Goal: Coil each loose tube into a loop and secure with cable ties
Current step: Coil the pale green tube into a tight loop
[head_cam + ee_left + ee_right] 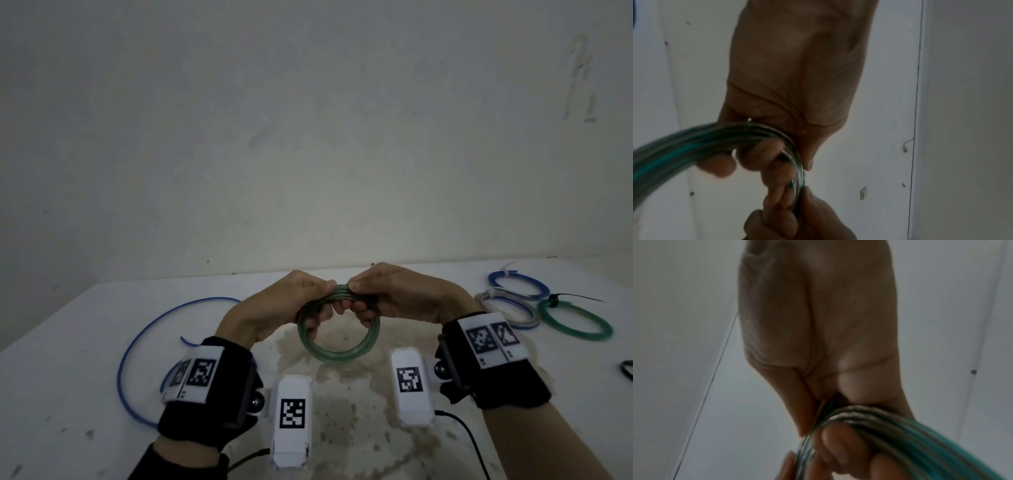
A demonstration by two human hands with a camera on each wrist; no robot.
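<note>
A green translucent tube coil [337, 351] of several turns hangs upright above the table centre. My left hand [310, 301] grips its top left part, fingers curled through the ring and thumb on top. My right hand [363, 299] grips the top right part the same way, the two thumbs almost touching. The left wrist view shows the green coil [694, 142] curving out of my left hand [777, 162] toward the other hand's fingers. In the right wrist view the coil [910, 434] passes under my right hand's [828, 434] curled fingers. I see no cable tie on this coil.
A loose blue tube [137, 342] curves over the white table [68, 394] on the left. At the right lie a blue coil [519, 284], a whitish coil [508, 308] and a green coil [575, 323] with a black cable tie [565, 298]. A stained patch marks the table centre.
</note>
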